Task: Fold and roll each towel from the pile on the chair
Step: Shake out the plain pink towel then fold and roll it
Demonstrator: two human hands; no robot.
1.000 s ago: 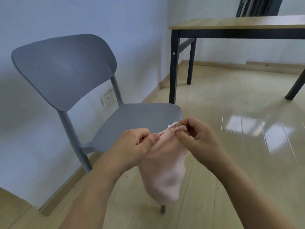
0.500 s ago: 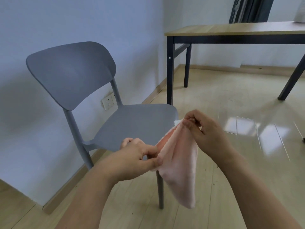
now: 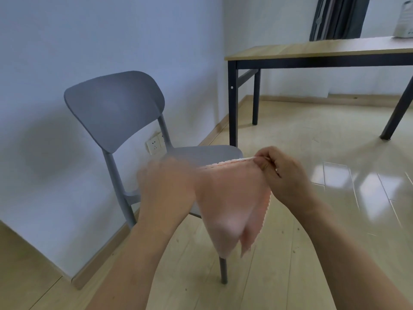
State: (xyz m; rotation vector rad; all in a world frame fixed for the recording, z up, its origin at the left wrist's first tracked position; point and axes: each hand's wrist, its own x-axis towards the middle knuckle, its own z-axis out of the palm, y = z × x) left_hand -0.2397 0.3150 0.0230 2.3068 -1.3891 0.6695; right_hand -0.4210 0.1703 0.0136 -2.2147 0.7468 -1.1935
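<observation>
A small pink towel (image 3: 232,204) hangs in the air in front of the grey chair (image 3: 116,108). My right hand (image 3: 283,175) pinches its upper right corner. My left hand (image 3: 169,186) is blurred by motion at the towel's upper left edge, and its grip there is hard to make out. The top hem stretches between the two hands, and the rest droops in loose folds below. The visible part of the chair seat (image 3: 207,154) behind the towel is bare.
A wooden table with black legs (image 3: 312,52) stands at the back right, a pale bag (image 3: 404,21) on its far end. A wall socket (image 3: 154,145) sits low on the wall behind the chair. Glossy wooden floor (image 3: 335,175) spreads to the right.
My hands have moved apart and upward, spreading the towel's top hem between them. The view has tilted up and to the right.
</observation>
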